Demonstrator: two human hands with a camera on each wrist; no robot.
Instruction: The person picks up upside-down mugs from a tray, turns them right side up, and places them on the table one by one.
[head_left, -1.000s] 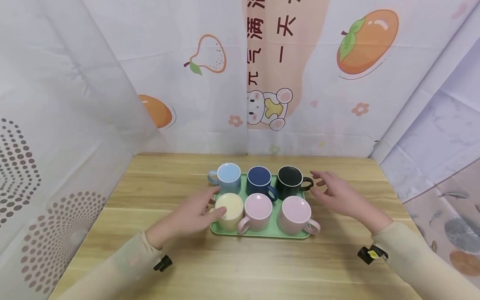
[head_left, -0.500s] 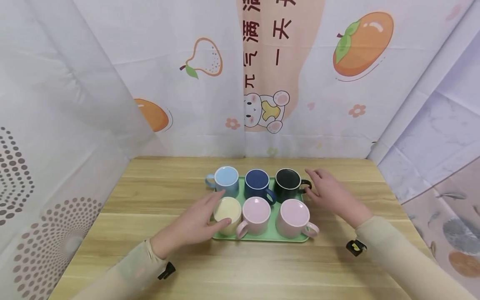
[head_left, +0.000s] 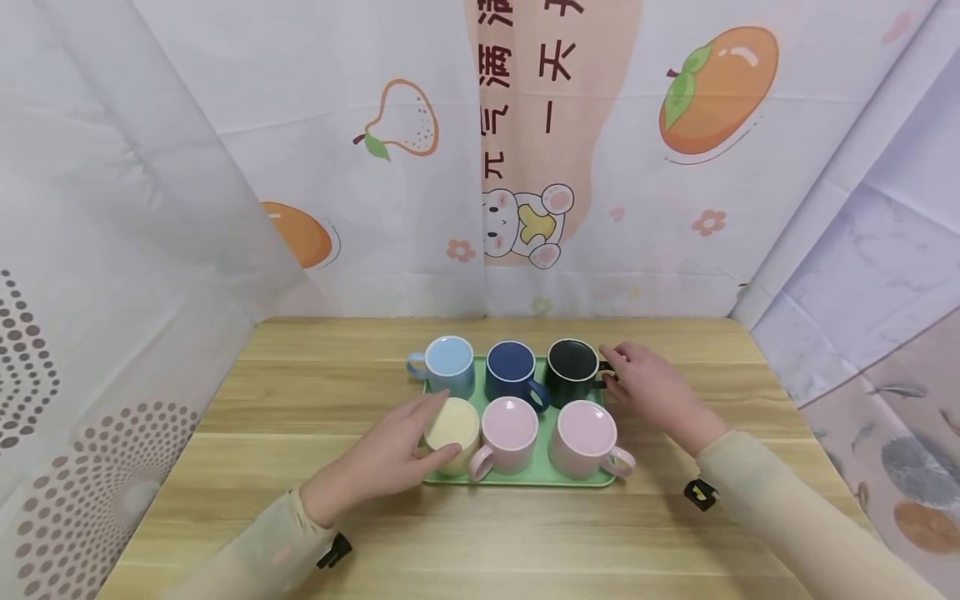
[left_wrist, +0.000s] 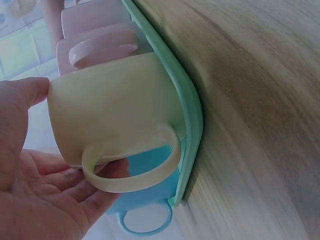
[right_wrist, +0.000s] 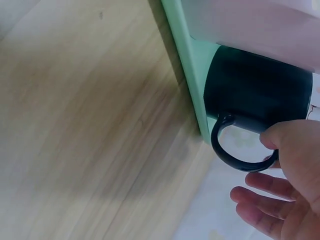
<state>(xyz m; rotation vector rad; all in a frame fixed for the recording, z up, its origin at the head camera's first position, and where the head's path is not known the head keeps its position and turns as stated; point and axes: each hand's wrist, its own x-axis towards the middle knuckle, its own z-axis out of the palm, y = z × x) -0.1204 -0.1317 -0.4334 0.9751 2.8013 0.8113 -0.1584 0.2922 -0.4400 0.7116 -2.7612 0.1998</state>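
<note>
My left hand [head_left: 390, 450] holds the pale yellow mug [head_left: 452, 423] at the front left of a green tray [head_left: 542, 468]. In the left wrist view its thumb is at the mug's rim and its fingers reach round the side by the handle [left_wrist: 137, 182]. At the back right of the tray, my right hand [head_left: 652, 390] pinches the handle of the black mug [head_left: 567, 368] between thumb and forefinger. Its other fingers [right_wrist: 262, 207] are spread loosely below the handle in the right wrist view. Both mugs stand upright on the tray.
Also on the tray are a light blue mug [head_left: 450, 360], a navy mug [head_left: 510, 367] and two pink mugs [head_left: 508, 429], packed closely. The light blue handle and the right pink handle stick out past the tray. A printed curtain [head_left: 420, 200] hangs behind the wooden table [head_left: 480, 542].
My right hand has moved left onto the black mug's handle. The left hand has settled round the pale yellow mug. The mugs and tray have stayed in place while the head view shifted slightly.
</note>
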